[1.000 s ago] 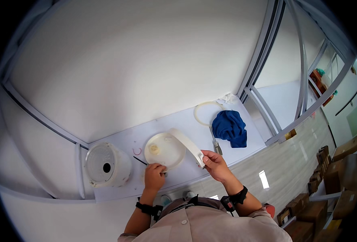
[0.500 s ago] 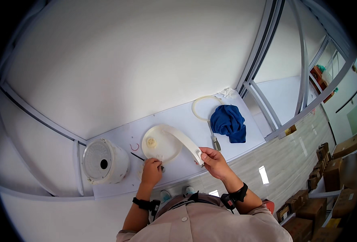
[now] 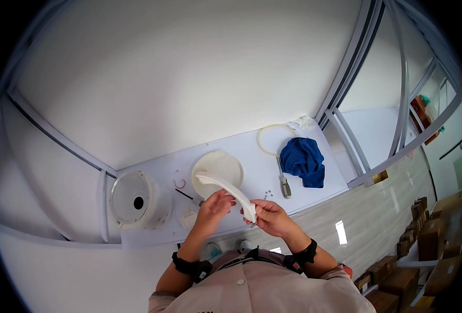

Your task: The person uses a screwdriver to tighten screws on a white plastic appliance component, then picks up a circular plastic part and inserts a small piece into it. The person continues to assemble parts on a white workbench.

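A curved white plastic handle is in my right hand, whose thumb and fingers grip its near end. The far end reaches over a round white lid lying on the table. My left hand is beside the handle's middle, fingers loosely apart; whether they touch it I cannot tell. A dark-shafted screwdriver lies left of that hand, its grip partly hidden. Just below it is a small off-white part. Several tiny metal pieces, perhaps screws, lie beyond my right hand.
A white drum-shaped housing stands at the table's left end. A red ring-like piece lies nearby. To the right are a grey-handled screwdriver, a crumpled blue cloth and a pale hoop. White walls border the table's back and left.
The handle has come nearer to me and lower, off the lid's middle. My left hand has left the dark-shafted screwdriver and moved right, up to the handle.
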`<move>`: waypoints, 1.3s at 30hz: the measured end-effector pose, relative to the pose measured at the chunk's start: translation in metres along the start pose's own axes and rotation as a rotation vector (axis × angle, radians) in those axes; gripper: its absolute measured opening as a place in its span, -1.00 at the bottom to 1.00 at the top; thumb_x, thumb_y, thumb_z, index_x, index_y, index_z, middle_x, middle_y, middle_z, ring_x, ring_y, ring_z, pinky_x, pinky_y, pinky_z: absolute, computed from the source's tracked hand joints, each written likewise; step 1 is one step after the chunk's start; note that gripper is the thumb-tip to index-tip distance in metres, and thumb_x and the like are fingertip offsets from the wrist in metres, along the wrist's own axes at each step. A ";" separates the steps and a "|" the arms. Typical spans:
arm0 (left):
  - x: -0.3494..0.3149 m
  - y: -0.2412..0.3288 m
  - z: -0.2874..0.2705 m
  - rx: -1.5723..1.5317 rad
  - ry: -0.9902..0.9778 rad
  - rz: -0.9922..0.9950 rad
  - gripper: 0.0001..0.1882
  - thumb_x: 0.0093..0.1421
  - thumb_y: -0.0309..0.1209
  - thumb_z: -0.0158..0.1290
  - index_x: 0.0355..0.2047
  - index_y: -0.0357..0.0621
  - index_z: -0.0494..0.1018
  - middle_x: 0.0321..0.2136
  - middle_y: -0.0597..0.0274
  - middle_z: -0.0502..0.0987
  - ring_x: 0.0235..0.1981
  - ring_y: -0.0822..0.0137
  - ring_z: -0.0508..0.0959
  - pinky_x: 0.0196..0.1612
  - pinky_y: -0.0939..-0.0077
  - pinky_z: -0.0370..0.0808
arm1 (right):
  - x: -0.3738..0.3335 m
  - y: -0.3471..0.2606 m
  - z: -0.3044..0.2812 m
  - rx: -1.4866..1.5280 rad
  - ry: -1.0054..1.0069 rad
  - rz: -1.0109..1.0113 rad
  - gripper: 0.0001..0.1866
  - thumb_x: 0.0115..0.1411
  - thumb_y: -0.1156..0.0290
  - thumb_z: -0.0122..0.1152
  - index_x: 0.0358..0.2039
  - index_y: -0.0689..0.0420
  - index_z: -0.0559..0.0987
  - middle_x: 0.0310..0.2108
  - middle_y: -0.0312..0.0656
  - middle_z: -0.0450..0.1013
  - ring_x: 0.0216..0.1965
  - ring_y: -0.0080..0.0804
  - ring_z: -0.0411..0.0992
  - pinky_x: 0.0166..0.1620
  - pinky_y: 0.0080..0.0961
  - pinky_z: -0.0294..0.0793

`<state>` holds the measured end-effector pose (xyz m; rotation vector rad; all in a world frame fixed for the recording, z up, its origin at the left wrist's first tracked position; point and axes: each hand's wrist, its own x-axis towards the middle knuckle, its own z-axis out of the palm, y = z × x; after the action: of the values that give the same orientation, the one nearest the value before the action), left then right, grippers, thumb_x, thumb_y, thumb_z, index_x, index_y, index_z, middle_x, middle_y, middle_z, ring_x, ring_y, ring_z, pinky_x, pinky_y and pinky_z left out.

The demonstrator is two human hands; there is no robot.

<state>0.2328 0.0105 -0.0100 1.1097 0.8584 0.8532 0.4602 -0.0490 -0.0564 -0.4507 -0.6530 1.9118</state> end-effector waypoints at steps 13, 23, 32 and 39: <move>0.001 -0.023 0.009 -0.240 0.151 -0.020 -0.64 0.48 -0.34 0.05 0.18 -0.26 0.40 -0.02 0.12 0.59 -0.01 0.23 0.65 0.07 0.23 0.64 | -0.001 0.003 0.020 -0.558 0.069 -0.052 -0.51 0.45 0.39 0.20 0.32 0.23 0.39 0.08 -0.17 0.51 0.00 -0.41 0.53 0.11 -0.40 0.53; -0.002 -0.026 0.017 -0.181 0.151 -0.090 -0.59 0.40 -0.39 0.17 0.17 -0.27 0.39 -0.03 0.14 0.56 -0.02 0.25 0.65 0.03 0.25 0.71 | -0.009 0.006 0.014 -0.753 0.123 -0.144 -0.48 0.32 0.48 0.36 0.27 0.18 0.45 -0.08 -0.25 0.56 -0.18 -0.54 0.54 -0.04 -0.49 0.56; -0.006 -0.033 0.008 -0.395 0.120 -0.097 -0.69 0.43 -0.28 0.15 0.07 -0.18 0.44 -0.07 0.12 0.63 -0.05 0.27 0.67 0.00 0.33 0.65 | -0.011 -0.012 0.036 -0.947 0.061 -0.417 -0.38 0.17 0.47 0.51 0.24 0.19 0.49 -0.16 -0.25 0.54 -0.25 -0.50 0.47 -0.09 -0.47 0.53; -0.006 -0.022 0.010 -0.471 0.008 -0.249 -0.64 0.49 -0.14 0.06 0.01 -0.21 0.48 -0.17 0.12 0.66 -0.18 0.30 0.70 -0.12 0.39 0.64 | -0.005 -0.023 0.056 -1.359 0.053 -0.569 -0.42 0.13 0.52 0.45 0.20 0.14 0.55 -0.27 -0.13 0.47 -0.36 -0.26 0.48 -0.26 -0.41 0.52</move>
<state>0.2421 -0.0035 -0.0283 0.5753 0.7335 0.7973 0.4464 -0.0589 0.0019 -0.9879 -1.7833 0.6917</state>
